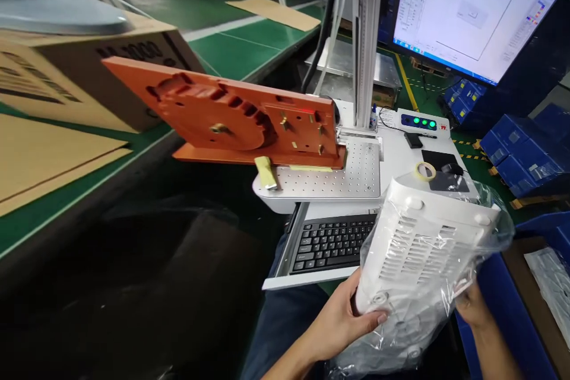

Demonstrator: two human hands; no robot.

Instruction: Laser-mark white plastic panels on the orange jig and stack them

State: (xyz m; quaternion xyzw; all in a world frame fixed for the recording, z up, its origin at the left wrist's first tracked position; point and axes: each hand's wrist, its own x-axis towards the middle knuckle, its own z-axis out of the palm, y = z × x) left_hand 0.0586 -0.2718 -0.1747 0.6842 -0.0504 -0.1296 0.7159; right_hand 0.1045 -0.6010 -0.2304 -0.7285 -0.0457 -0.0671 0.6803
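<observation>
White vented housing [416,255] in clear bag [502,227], between hands, right of keyboard [329,243], long axis slanting away from body. Left hand [336,323] clamps lower left edge, thumb on face; right hand [474,306] closed on bag, fingers partly hidden.

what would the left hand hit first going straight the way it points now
Probably the white vented housing, whose near edge the left hand grips; the right hand may lie beyond, but depth is unclear.
</observation>
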